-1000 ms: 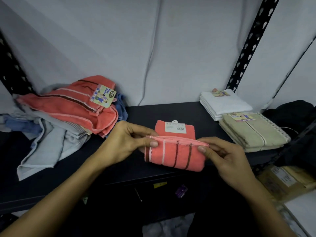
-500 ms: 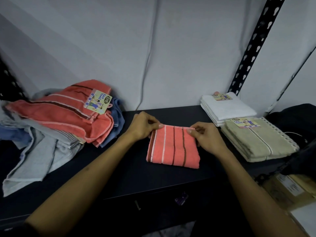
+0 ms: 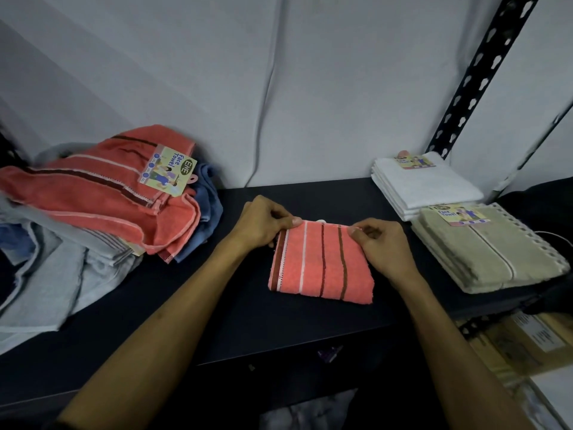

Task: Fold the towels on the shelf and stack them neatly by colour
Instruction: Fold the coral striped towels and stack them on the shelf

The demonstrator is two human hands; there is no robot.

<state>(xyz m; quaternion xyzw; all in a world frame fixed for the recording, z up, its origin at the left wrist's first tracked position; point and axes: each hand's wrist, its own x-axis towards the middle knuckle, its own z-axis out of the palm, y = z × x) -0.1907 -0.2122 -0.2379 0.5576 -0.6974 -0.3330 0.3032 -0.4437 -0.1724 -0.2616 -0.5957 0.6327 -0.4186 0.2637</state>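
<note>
A folded coral towel (image 3: 319,265) with white and brown stripes lies flat on the black shelf (image 3: 235,305). My left hand (image 3: 263,223) pinches its far left corner. At the far right corner my right hand (image 3: 379,246) pinches the edge and lies over the towel's right side. On the left sits an unfolded heap: a coral striped towel (image 3: 93,193) with a paper tag on top, a blue towel (image 3: 207,209) beneath it, and grey towels (image 3: 52,274) spilling forward. At the right stand a folded white stack (image 3: 424,184) and a folded beige stack (image 3: 486,246).
A black perforated shelf upright (image 3: 483,66) rises at the back right in front of the grey wall. A white cable (image 3: 263,119) hangs down the wall. Cardboard boxes (image 3: 527,342) sit below the shelf on the right. Dark cloth (image 3: 545,200) lies at the far right.
Both hands carried the coral towel's near edge away from me and laid it down on the far edge, so the towel now lies folded flat. The white label is now covered.
</note>
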